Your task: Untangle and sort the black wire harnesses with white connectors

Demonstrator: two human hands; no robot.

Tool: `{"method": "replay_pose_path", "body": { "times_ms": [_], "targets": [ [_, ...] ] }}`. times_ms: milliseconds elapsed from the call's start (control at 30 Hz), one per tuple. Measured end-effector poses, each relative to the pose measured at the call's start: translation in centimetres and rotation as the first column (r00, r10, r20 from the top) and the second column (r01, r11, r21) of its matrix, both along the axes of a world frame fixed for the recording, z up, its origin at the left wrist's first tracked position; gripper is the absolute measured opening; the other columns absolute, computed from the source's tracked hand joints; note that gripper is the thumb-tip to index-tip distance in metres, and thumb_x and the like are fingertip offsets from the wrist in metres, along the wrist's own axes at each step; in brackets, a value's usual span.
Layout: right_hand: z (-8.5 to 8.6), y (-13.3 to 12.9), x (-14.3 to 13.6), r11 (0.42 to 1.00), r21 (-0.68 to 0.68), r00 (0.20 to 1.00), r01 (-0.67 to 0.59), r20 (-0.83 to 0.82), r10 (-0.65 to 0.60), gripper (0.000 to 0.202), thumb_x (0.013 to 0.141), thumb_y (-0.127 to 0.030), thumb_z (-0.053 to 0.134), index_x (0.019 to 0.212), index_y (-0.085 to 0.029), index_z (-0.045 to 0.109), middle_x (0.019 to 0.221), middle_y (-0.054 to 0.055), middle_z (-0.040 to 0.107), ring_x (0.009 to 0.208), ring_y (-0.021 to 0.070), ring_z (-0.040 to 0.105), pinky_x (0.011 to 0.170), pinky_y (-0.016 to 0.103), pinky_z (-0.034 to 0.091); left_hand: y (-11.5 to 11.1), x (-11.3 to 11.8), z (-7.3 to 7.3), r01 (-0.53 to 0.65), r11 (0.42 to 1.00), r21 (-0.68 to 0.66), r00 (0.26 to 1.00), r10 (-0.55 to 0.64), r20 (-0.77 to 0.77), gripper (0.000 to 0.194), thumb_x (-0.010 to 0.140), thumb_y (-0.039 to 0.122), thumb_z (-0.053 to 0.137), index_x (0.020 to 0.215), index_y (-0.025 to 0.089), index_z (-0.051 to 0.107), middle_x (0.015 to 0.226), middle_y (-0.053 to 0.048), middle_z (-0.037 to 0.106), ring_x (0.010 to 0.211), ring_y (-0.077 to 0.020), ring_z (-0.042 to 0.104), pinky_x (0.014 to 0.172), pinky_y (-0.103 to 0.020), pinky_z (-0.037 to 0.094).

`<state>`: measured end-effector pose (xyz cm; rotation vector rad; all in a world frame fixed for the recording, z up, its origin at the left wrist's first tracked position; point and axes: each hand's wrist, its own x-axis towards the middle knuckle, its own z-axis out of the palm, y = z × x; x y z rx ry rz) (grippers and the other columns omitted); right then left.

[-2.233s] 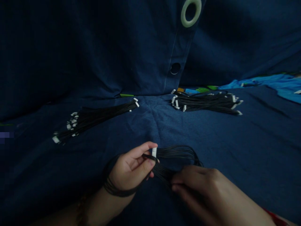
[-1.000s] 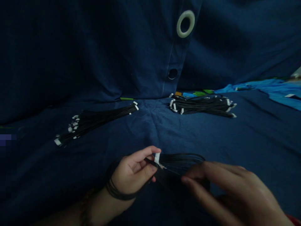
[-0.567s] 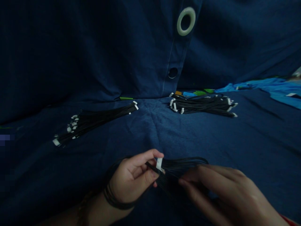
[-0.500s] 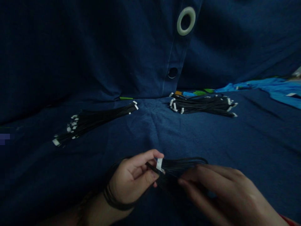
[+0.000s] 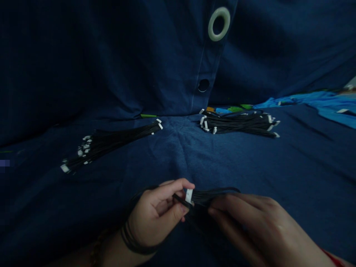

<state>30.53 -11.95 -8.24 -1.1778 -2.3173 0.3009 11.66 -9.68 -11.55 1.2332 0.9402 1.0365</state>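
Near the bottom centre, my left hand (image 5: 160, 211) is closed on a white connector (image 5: 189, 195) and black wires, with thumb and index finger at the connector. From the connector, black wires (image 5: 205, 195) run right and loop toward my right hand (image 5: 250, 218). The right fingertips are pinched together just right of the connector; what they hold is too dark and small to make out. Dark bands circle my left wrist. Behind, on the blue cloth (image 5: 172, 155), lie a left bundle of black wires (image 5: 119, 139) and a right bundle of black wires (image 5: 236, 123), both with white connectors.
Dark blue cloth hangs at the back with a pale ring (image 5: 219, 24) and a second hole (image 5: 203, 85) below it. Bright blue fabric (image 5: 314, 102) lies at the right edge. Small green and orange pieces show along the fold.
My right hand has shifted slightly left, nearer the connector, and the wire loop beside it shows less. My left hand keeps its grip. The view has shifted very slightly.
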Motion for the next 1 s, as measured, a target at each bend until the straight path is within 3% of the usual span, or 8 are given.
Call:
{"method": "replay_pose_path", "body": {
  "times_ms": [100,300,567,833,1000],
  "targets": [
    [-0.42,0.02,0.01,0.999,-0.038,1.0,-0.008,0.007,0.008,0.018,0.084,-0.015,0.039,0.078,-0.021,0.055,0.067,-0.002,0.059,0.056,0.0108,0.056,0.05,0.022,0.039,-0.05,0.0,-0.03,-0.003,1.0,0.021,1.0,0.003,0.003,0.03,0.069,0.007,0.056,0.092,0.022,0.068,0.071,0.0,0.057,0.055,-0.008,0.055,0.05,-0.014,0.048],
    [-0.64,0.27,-0.29,0.999,0.026,0.999,-0.042,-0.01,0.042,0.022,0.087,-0.015,0.035,0.083,-0.02,0.056,0.068,-0.002,0.06,0.058,0.011,0.056,0.056,0.024,0.04,-0.22,0.13,0.52,0.024,1.0,0.015,0.997,-0.023,-0.077,0.028,0.068,0.006,0.056,0.09,0.02,0.066,0.073,-0.001,0.057,0.056,-0.0091,0.055,0.052,-0.016,0.049],
    [-0.21,0.22,-0.01,0.998,0.014,0.998,-0.053,0.026,0.053,0.026,0.088,-0.015,0.033,0.081,-0.02,0.057,0.065,-0.001,0.06,0.056,0.0115,0.056,0.053,0.024,0.041,-0.16,0.09,0.5,0.037,0.999,0.017,0.993,-0.035,-0.117,0.028,0.07,0.008,0.054,0.093,0.021,0.064,0.073,0.0,0.056,0.058,-0.0089,0.055,0.053,-0.016,0.048],
    [-0.71,0.07,-0.7,0.995,0.089,0.999,-0.035,-0.004,0.036,0.031,0.089,-0.016,0.029,0.075,-0.019,0.057,0.062,0.0,0.06,0.053,0.0119,0.056,0.052,0.025,0.041,-0.37,0.09,0.36,0.078,0.997,-0.002,0.988,-0.077,-0.131,0.03,0.07,0.009,0.054,0.094,0.023,0.065,0.076,0.0,0.057,0.057,-0.0089,0.055,0.053,-0.017,0.048],
    [0.06,0.87,0.12,0.995,-0.099,0.999,-0.015,-0.031,0.012,0.019,0.087,-0.019,0.04,0.08,-0.021,0.057,0.069,-0.002,0.061,0.06,0.0114,0.057,0.055,0.023,0.042,0.33,0.34,0.53,0.021,0.988,-0.152,0.999,-0.027,-0.038,0.029,0.063,0.011,0.062,0.092,0.016,0.065,0.067,0.0,0.058,0.052,-0.0086,0.052,0.047,-0.018,0.046]
  ]
}}
